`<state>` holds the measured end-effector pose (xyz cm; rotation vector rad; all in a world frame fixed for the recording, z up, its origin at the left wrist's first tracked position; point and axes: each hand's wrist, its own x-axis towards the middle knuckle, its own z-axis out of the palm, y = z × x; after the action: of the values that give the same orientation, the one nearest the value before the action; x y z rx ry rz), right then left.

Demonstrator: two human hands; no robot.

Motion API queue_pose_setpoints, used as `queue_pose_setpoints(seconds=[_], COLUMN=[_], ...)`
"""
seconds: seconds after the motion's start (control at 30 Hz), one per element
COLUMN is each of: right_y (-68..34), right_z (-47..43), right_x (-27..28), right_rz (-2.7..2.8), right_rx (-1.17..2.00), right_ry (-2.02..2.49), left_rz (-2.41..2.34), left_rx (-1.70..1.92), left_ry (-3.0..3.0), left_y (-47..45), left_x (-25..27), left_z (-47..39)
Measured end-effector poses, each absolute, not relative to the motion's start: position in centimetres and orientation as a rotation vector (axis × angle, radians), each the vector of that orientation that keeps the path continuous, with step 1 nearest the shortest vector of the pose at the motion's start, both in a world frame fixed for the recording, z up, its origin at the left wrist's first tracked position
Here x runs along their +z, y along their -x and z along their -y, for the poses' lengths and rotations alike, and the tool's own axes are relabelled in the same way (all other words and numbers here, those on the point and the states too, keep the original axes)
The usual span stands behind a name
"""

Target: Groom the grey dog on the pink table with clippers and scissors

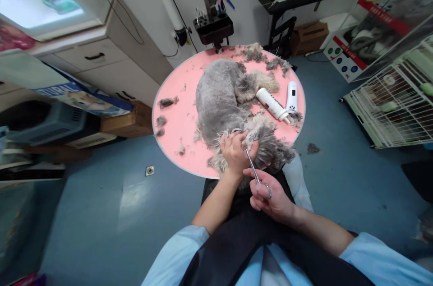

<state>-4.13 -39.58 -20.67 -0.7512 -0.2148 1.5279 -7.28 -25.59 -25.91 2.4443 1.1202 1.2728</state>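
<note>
A grey, close-clipped dog (218,96) lies on its side on a round pink table (179,141), its shaggy head (270,144) towards me. My left hand (236,150) is closed on the dog's ear, fingers curled into the long fur. Slim metal forceps with ring handles (252,164) are in my right hand (270,196), just below the head. Their tip reaches the ear beside my left fingers; whether the jaws grip anything is too small to tell. Beyond the head lie a white bottle (272,104) with a nozzle and a white clipper (292,96).
Clipped fur tufts (253,53) lie along the table's far edge, with others (165,103) at the left. A black tool holder (214,29) on a post stands behind. Drawers (94,56) are at the left, a wire cage (399,96) at the right.
</note>
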Motion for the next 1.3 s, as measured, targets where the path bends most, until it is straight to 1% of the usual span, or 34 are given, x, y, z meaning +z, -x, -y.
queue_pose_setpoints(seconds=[0.2,0.43,0.5,0.73,0.93,1.13,1.3], right_y=[4.4,2.8,2.5,3.3,3.6,2.7,2.6], right_z=[40.1,40.3,40.0,39.5,40.7,40.2,39.6], right_x=[-21.1,-20.2,-19.9,-19.8,-20.2,-20.1,-19.9], right_rz=[0.269,0.036,0.001,0.027,0.195,0.074,0.049], right_rx=[1.589,1.693,1.711,1.643,1.607,1.684,1.675], right_ry=[0.790,0.393,0.348,0.473,0.585,0.467,0.545], left_rz=[-1.151,-1.102,-1.095,-1.054,-1.114,-1.115,-1.026], left_rx=[1.275,1.332,1.326,1.419,1.307,1.284,1.431], left_ry=[-2.428,-2.434,-2.423,-2.425,-2.440,-2.420,-2.452], left_y=[7.1,7.1,7.2,7.1,7.1,7.2,7.3], left_x=[-25.8,-26.3,-26.5,-26.6,-26.2,-26.6,-26.7], left_z=[25.4,25.5,25.6,25.6,25.5,25.5,25.5])
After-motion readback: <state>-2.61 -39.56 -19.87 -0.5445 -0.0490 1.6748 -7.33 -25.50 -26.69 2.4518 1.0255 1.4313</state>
